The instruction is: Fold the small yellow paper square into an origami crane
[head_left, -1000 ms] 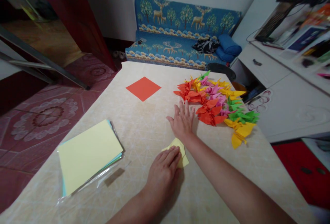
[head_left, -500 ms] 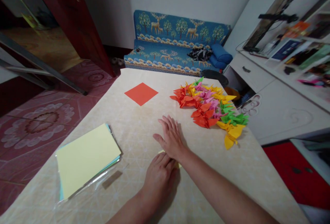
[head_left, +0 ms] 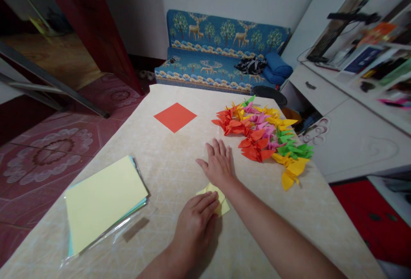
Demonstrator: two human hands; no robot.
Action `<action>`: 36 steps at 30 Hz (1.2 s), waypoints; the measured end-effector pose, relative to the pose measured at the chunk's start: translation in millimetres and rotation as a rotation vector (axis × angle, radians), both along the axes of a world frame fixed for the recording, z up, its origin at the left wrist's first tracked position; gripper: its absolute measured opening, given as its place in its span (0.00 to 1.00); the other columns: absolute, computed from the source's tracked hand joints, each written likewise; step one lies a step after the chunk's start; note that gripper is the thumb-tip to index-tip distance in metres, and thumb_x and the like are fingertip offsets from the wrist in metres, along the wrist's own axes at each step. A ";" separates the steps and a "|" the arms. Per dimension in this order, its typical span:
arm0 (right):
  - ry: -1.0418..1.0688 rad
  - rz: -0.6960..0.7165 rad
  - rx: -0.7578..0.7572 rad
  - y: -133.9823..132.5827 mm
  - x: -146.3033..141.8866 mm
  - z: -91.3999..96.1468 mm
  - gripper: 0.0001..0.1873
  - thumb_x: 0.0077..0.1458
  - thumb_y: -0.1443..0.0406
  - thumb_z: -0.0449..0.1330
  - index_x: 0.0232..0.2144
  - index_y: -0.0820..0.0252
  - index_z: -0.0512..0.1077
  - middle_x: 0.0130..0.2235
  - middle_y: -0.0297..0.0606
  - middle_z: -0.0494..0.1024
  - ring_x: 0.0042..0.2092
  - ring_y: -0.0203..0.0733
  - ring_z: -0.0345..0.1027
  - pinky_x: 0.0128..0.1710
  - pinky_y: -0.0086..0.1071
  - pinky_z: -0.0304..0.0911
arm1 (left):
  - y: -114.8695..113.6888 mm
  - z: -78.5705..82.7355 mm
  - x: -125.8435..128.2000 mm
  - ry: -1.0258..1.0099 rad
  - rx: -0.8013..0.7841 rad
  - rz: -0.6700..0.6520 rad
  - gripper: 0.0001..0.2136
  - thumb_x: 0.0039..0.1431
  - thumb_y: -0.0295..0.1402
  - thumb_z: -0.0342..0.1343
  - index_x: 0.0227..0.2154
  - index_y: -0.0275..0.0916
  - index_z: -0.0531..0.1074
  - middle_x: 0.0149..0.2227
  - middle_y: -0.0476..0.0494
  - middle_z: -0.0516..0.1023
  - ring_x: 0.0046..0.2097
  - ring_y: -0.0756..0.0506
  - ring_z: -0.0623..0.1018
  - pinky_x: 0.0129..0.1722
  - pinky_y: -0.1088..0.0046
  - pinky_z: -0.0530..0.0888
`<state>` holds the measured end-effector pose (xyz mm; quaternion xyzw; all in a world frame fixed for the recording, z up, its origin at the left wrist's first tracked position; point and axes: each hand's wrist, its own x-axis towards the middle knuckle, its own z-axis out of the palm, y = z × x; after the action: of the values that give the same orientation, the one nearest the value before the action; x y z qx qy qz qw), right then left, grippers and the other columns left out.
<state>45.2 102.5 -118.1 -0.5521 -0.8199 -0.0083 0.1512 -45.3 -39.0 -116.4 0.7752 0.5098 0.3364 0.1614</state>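
A small piece of folded pale yellow paper (head_left: 222,209) lies on the cloth-covered table in front of me. My left hand (head_left: 196,217) is closed over its left part, fingertips pressing on the paper and the thumb mostly hidden. Just beyond the paper, my right hand (head_left: 219,163) rests palm down with fingers spread, and nothing shows in it. The right wrist passes close by the paper's far right edge. To the right of that hand sits a pile of folded paper cranes (head_left: 257,144) in red, pink, yellow and green.
A red paper square (head_left: 175,117) lies flat toward the far side of the table. At the left, a stack of pale yellow and blue-green sheets (head_left: 105,204) rests on a clear plastic sleeve. Beyond the table stands a blue patterned sofa (head_left: 212,60); a white cabinet (head_left: 359,133) is at the right.
My right hand has moved slightly right and away from my left hand, its fingers spreading. More of the folded yellow paper is uncovered. My left hand has shifted a little left.
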 end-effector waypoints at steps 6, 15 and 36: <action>0.061 0.030 0.065 17.7 4.3 0.7 0.20 0.56 0.58 0.55 0.49 0.63 0.65 0.56 0.51 0.63 0.59 0.52 0.51 0.59 0.50 0.40 | 0.1 -1.5 -2.4 -0.089 -0.033 -0.012 0.14 0.54 0.24 0.52 0.43 0.39 0.73 0.49 0.41 0.75 0.49 0.42 0.72 0.48 0.60 0.72; 0.471 0.171 -0.135 10.4 30.6 9.3 0.11 0.58 0.64 0.52 0.31 0.61 0.72 0.33 0.36 0.73 0.33 0.35 0.66 0.34 0.26 0.60 | 0.7 5.1 -7.2 -0.104 0.003 0.019 0.11 0.53 0.24 0.51 0.38 0.39 0.75 0.45 0.39 0.75 0.47 0.42 0.71 0.45 0.60 0.72; 0.990 -0.433 -0.827 -89.7 60.1 15.5 0.19 0.52 0.55 0.49 0.17 0.59 0.63 0.15 0.31 0.68 0.14 0.32 0.60 0.14 0.24 0.52 | 74.0 25.1 -2.1 0.099 0.014 0.192 0.11 0.59 0.27 0.47 0.31 0.39 0.75 0.30 0.41 0.73 0.34 0.44 0.73 0.34 0.67 0.71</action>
<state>105.4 12.8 -102.6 -0.6550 -0.4608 0.5295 0.2798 -47.4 34.9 -91.3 0.7396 0.5867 0.3151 0.0978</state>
